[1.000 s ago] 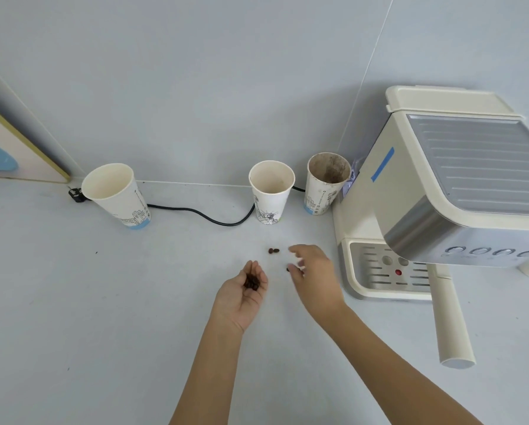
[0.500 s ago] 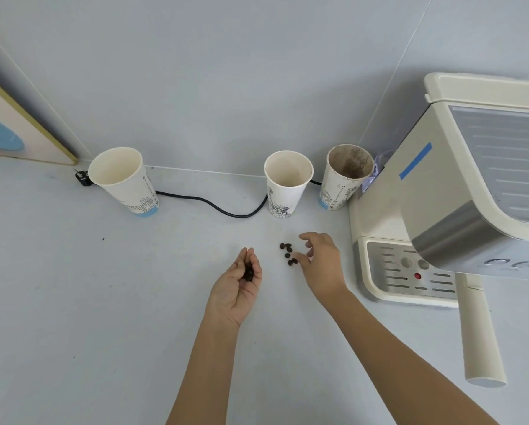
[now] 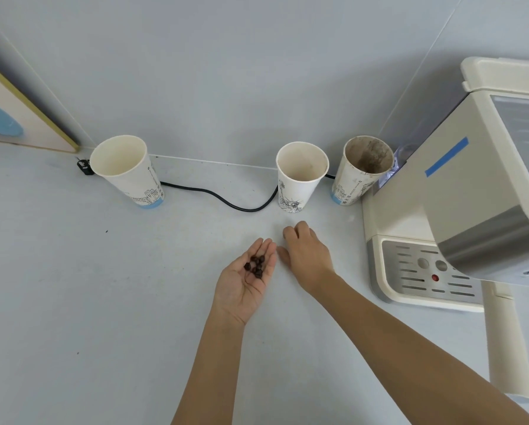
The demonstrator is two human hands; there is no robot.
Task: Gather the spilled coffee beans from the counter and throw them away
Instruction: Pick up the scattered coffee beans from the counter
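Several dark coffee beans point(image 3: 255, 267) lie in the upturned palm of my left hand point(image 3: 245, 282), which is cupped flat just above the pale counter point(image 3: 73, 302). My right hand point(image 3: 306, 254) rests palm down on the counter right beside the left fingertips, its fingers curled. Whatever is under the right hand is hidden. No loose beans show on the counter around the hands.
Three paper cups stand along the back wall: one at the left point(image 3: 127, 170), one in the middle point(image 3: 300, 175), and a coffee-stained one point(image 3: 363, 169) beside the cream coffee machine point(image 3: 459, 216) on the right. A black power cable point(image 3: 226, 201) runs behind the cups. The machine's portafilter handle point(image 3: 507, 342) juts forward.
My left hand has turned palm up, showing the beans. My right hand swept over the small group of beans on the counter towards the left hand; those beans no longer show.
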